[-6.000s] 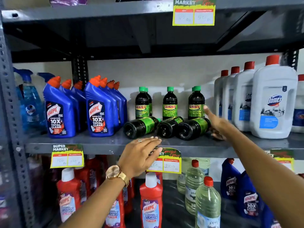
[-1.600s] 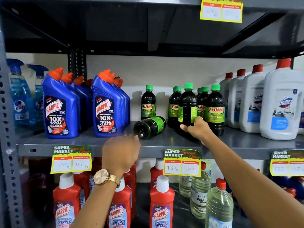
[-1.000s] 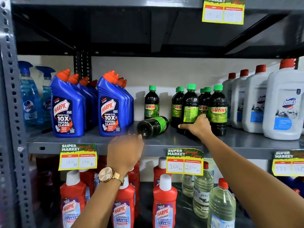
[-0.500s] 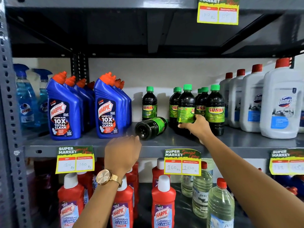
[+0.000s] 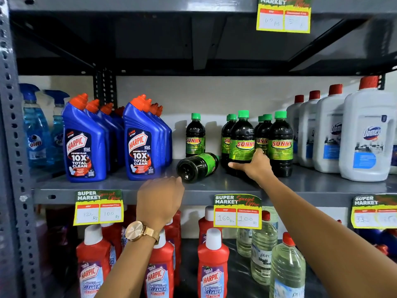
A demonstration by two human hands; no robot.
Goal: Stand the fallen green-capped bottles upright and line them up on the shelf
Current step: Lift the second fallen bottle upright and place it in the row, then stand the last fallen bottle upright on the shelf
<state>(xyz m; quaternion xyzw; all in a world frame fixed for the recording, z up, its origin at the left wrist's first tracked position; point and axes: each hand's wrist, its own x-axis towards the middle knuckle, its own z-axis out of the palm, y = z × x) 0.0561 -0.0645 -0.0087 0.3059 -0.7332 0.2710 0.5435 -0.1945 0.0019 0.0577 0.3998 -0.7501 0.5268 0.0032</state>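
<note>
Green-capped bottles (image 5: 280,143) mostly stood upright mid-shelf (image 5: 214,187), but 1 fallen bottle (image 5: 197,167) lay on its side, base outward. Right hand (image 5: 256,166) wrapped the front upright bottle (image 5: 242,145) low down; left hand (image 5: 160,201) rested curled on the shelf edge, gripping nothing.

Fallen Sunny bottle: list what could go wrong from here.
1. The fallen Sunny bottle lies on its side, base toward the shelf edge; a nudge might roll it off.
2. The right hand grips an upright Sunny bottle packed against others; shifting it may topple them.
3. The left hand rests on the edge, not steadying anything.
</note>
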